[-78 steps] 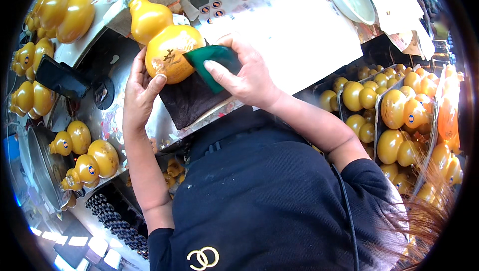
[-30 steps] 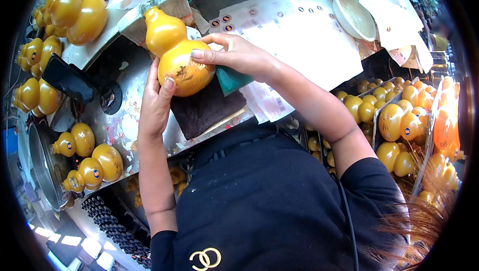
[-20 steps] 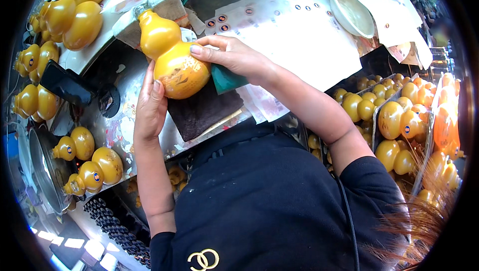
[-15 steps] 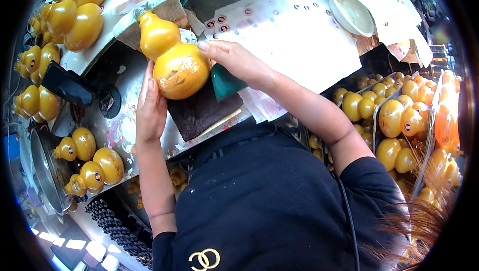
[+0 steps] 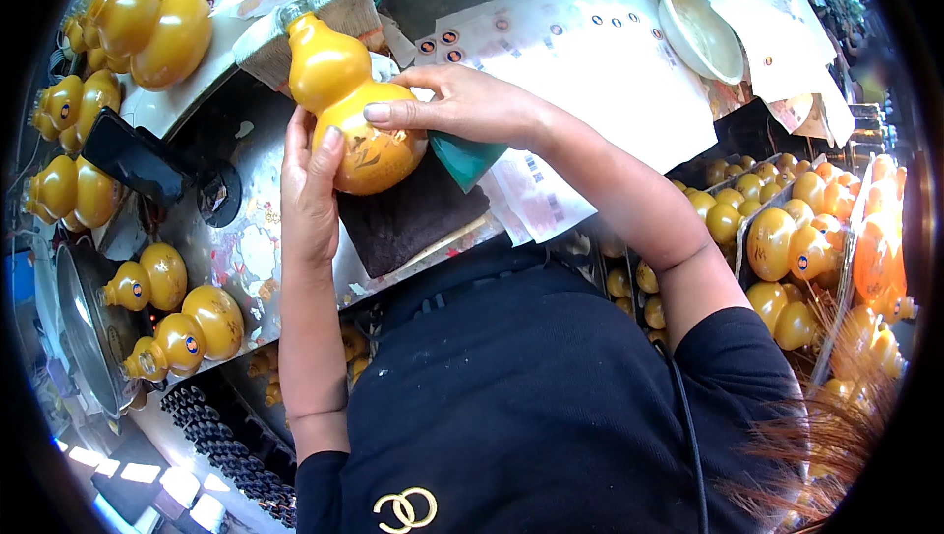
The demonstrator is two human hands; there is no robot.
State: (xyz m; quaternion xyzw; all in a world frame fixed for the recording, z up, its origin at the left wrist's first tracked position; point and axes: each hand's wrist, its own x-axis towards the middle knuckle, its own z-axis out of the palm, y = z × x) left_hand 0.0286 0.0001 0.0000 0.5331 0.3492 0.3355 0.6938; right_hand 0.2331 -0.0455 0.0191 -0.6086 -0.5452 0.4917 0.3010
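A glossy yellow gourd-shaped bottle (image 5: 329,62) with gold markings leans over the worktable, its neck against a folded grey cloth (image 5: 339,13). My left hand (image 5: 313,180) is closed round its lower left side, thumb across the lower bulb. From the right, my right hand (image 5: 442,106) grips the same bulb, thumb on top and fingertips partly hidden behind it. Under my right hand shows a flat green piece (image 5: 467,158); whether the hand touches it I cannot tell. A dark cloth (image 5: 408,224) lies below the bottle.
Sticker sheets (image 5: 590,72) and a pale bowl (image 5: 700,32) lie at the far right. More gourd bottles (image 5: 211,323) stand on the left, near a black phone on a stand (image 5: 138,160) and a metal pan (image 5: 84,327). Compartments of gourd bottles (image 5: 777,239) fill the right.
The bottle has turned and sits slightly further right in view. My left thumb has come round onto its front, and my right thumb has slid lower across the bulb.
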